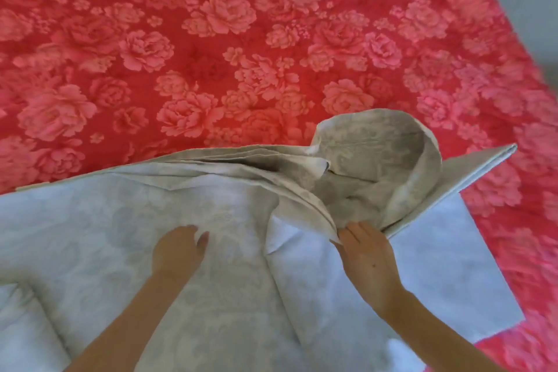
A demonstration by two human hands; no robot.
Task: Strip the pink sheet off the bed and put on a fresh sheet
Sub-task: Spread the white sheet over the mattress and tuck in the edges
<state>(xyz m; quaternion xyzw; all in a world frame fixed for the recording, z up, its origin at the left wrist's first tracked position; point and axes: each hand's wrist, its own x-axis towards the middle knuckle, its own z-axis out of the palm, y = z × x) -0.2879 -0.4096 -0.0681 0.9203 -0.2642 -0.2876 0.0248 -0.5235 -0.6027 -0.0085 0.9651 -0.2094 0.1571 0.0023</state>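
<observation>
The left hand [178, 251] pinches the top layer of the pale damask fresh sheet [229, 296], apparently anchoring it. The right hand [367, 254] grips a raised stack of folds, likely to open them out. The sheet lies half-folded at the bed's near side, its folded corner [483, 166] pointing right. The pink floral sheet [211, 39] stretches beyond, offering wide room to spread.
</observation>
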